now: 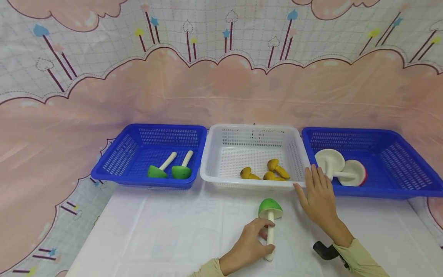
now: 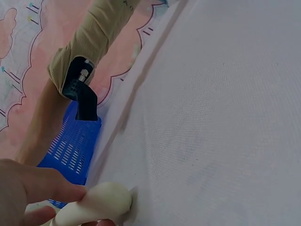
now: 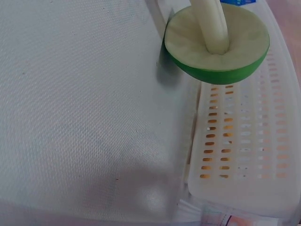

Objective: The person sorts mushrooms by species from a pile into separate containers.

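Observation:
A toy mushroom with a green cap and white stem (image 1: 270, 234) is on the white cloth, cap toward the baskets. My left hand (image 1: 247, 244) grips its stem between thumb and fingers; the left wrist view shows the rounded stem end (image 2: 110, 200) past the fingertips. My right hand (image 1: 320, 196) has its fingers extended over the front rims where the white basket (image 1: 214, 179) and the right blue basket (image 1: 387, 192) meet, holding nothing. In the right wrist view the green cap (image 3: 216, 75) hangs near the white basket's slotted side, and the right hand is out of sight.
Two green-capped mushrooms (image 1: 181, 172) lie in the left blue basket (image 1: 114, 177). Several small yellow mushrooms (image 1: 273, 165) lie in the white basket. In the right blue basket are two white-stemmed mushrooms (image 1: 351, 173), one red-edged. A black wrist mount (image 1: 325, 251) juts from the right sleeve.

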